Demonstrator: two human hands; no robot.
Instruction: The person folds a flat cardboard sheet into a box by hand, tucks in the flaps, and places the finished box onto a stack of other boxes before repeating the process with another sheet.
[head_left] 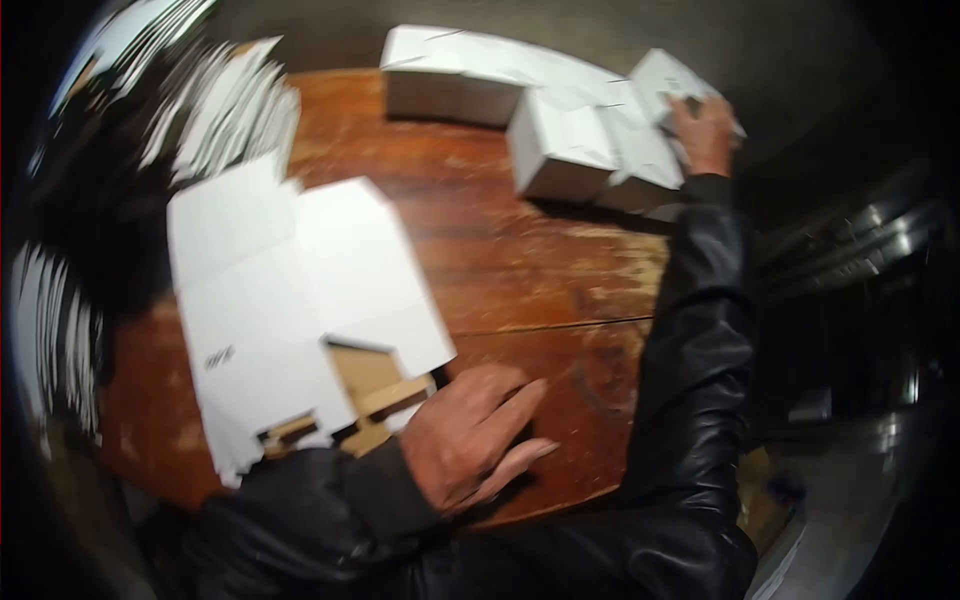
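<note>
My right hand (pixel 705 135) reaches to the far right and grips a white box (pixel 665 82) at the end of a group of boxes. Near the table's front edge, my left hand (pixel 475 435) hovers with its fingers apart and nothing between them. Just left of it lie flat white cardboard blanks (pixel 255 300), with brown inner cardboard (pixel 365 375) showing at their lower right. Several folded white boxes (pixel 565 145) stand together at the back of the table.
The wooden table (pixel 540 270) has a worn surface and a seam. Stacked white sheets (pixel 225 110) stand at the back left, with another stack (pixel 55 330) at the far left. Shiny metal bars (pixel 880 235) show at the right.
</note>
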